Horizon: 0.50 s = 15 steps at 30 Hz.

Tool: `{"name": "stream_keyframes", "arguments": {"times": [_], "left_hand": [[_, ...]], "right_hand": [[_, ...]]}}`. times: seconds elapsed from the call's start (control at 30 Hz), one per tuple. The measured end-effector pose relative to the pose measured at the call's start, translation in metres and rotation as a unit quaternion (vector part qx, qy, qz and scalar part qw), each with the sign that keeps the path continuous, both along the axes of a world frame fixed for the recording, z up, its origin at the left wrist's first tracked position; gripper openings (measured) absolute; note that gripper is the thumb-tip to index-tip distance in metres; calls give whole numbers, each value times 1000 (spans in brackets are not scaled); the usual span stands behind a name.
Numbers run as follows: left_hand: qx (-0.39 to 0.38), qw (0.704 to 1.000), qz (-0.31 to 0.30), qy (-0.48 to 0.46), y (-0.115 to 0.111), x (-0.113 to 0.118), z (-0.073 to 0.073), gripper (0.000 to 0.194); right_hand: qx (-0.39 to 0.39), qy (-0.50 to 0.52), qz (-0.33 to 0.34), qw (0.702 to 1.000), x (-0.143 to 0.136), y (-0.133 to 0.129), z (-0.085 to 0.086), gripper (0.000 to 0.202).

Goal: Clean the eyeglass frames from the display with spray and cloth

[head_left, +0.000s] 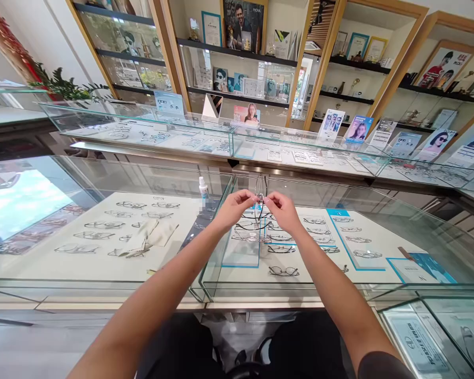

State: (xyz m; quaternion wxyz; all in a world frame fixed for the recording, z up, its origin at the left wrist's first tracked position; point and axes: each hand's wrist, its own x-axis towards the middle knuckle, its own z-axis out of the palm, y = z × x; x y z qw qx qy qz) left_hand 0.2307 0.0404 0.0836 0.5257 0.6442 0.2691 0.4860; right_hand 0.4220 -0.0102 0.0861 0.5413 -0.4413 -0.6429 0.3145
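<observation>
Both hands are raised above the glass counter, close together. A pair of eyeglasses (pixel 260 199) with thin dark temples is held up between them, turned so that its front runs up and down. The fingertips of my left hand (pixel 238 206) pinch it from the left. From the other side, my right hand (pixel 281 208) pinches it with thumb and fingers. Below and behind the hands, more eyeglasses (pixel 283 271) lie in rows inside the display case. A pale cloth (pixel 146 238) rests on the counter to the left.
A small white spray bottle (pixel 203 187) stands left of the hands. Another glass showcase (pixel 174 139) runs across behind the counter, with advertising cards (pixel 358 128) on top. Wall shelves (pixel 237 47) hold frames and trophies. A leafy plant (pixel 65 84) is at the far left.
</observation>
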Motion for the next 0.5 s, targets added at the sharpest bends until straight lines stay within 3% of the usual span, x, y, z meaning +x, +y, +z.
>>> {"name": "stream_keyframes", "arguments": {"times": [0.13, 0.23, 0.33, 0.4, 0.5], "left_hand": [[-32, 992, 80, -94, 10, -1, -15, 45], [-46, 978, 141, -147, 16, -4, -21, 49], [16, 974, 177, -137, 13, -5, -22, 43], [90, 972, 196, -92, 7, -4, -21, 36], [176, 965, 192, -18, -6, -1, -20, 27]], "right_hand": [[-38, 88, -63, 993, 3, 8, -11, 39], [-124, 124, -111, 978, 8, 6, -17, 38], [-214, 87, -60, 971, 6, -3, -14, 46], [-191, 52, -12, 980, -2, -11, -10, 49], [-80, 9, 8, 997, -17, -23, -8, 39]]}}
